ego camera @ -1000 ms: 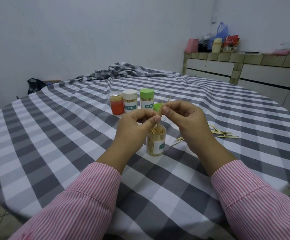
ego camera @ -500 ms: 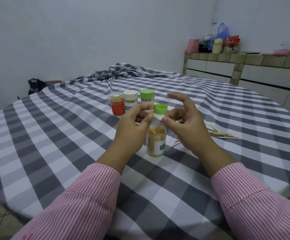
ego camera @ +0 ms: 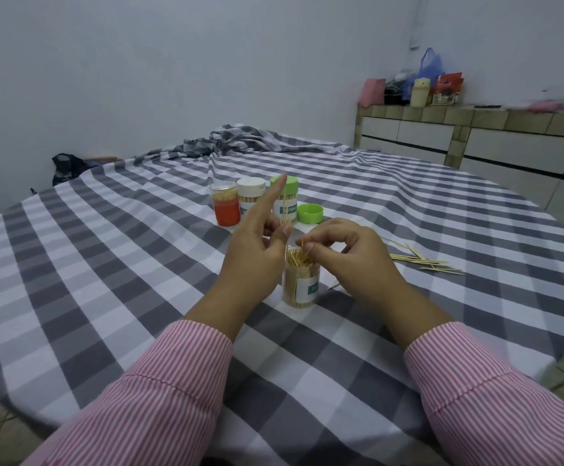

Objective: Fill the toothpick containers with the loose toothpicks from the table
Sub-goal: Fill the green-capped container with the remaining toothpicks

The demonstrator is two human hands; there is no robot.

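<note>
Now the right hand (ego camera: 347, 253) has come down to the mouth of the open jar (ego camera: 301, 280), and its thumb and first finger pinch a toothpick or two right at the top of the packed sticks. Half a second ago this hand was higher, above the jar, with the first finger stretched out; a second ago both hands held a small bundle together, well over the rim. So the bundle has gone from between the hands into the jar, or is just going in.

The left hand (ego camera: 257, 250) has changed too. Its first finger now points up and away, while the thumb and the other fingers grip a few toothpicks (ego camera: 284, 210) that stand upright in front of the green-lid jar (ego camera: 285, 200). This hand is just beside the open jar; whether it touches the jar I cannot tell.

The open jar stands upright on the checked worktop (ego camera: 139, 264) between the two hands and looks nearly full. Its green lid (ego camera: 310, 213) lies behind it, next to three other jars: the green-lid one, a white-lid jar (ego camera: 251, 193) and a red jar (ego camera: 225, 208).

For the task this means one more portion is in, but the work is not finished. Loose toothpicks (ego camera: 425, 260) lie on the cloth to the right of the right hand, and the left hand holds its own. I judge the next step is to feed in those held sticks, then gather the pile. Since the jar is so full, new sticks may catch on the tops and stand out.
</note>
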